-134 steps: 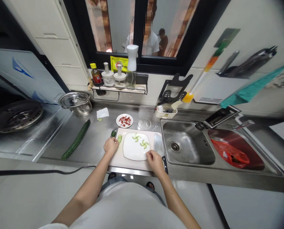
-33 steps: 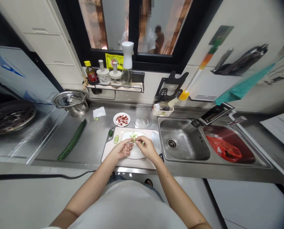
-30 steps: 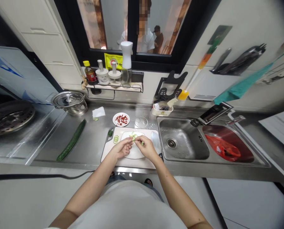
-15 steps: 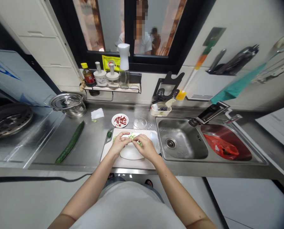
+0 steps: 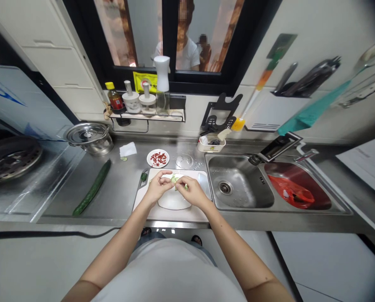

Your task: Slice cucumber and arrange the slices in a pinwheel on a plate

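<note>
Over a white plate (image 5: 174,203) my two hands meet, with their fingertips almost touching. My left hand (image 5: 156,187) pinches at a thin green cucumber slice (image 5: 174,179), its index finger raised and curved. From the other side, my right hand (image 5: 191,191) closes thumb and fingers on the same small slice. More pale green cucumber slices lie on the plate, partly hidden behind my fingers. The plate rests on a light cutting board (image 5: 154,214). A dark green cucumber end (image 5: 143,177) sits by the board's upper left corner.
Left on the steel counter lies a whole cucumber (image 5: 93,188), near a lidded pot (image 5: 91,138). Behind the board stands a small plate of chopped red pieces (image 5: 158,158). A double sink (image 5: 240,184) with a red bag (image 5: 291,193) is at right. Condiments line a shelf (image 5: 148,116).
Both hands stay above the plate, and their fingertips have shifted only slightly around the slice. The whole view has moved a little.
</note>
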A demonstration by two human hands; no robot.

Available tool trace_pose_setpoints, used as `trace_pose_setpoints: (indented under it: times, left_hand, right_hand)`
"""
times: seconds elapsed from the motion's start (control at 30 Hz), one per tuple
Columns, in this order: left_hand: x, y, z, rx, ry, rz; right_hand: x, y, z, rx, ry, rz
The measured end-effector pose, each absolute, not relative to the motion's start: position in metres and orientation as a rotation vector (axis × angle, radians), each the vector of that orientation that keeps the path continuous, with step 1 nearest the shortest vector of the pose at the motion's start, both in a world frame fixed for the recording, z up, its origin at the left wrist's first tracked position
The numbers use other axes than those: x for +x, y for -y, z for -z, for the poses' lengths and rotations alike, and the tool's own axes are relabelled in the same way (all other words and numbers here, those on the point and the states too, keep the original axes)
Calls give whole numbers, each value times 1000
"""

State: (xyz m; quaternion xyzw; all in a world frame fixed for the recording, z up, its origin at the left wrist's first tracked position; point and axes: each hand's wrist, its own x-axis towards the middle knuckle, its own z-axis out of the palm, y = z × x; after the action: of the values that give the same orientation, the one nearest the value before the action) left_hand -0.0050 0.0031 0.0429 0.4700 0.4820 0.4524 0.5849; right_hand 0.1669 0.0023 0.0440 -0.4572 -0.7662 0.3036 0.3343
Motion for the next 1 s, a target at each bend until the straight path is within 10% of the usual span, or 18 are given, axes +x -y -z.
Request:
trace_pose_setpoints:
  times: [1.0]
  left_hand:
    - [-6,-1,61,1366,-1241,-764]
  right_hand:
    - [172,-1,55,-1657,1999,-1260]
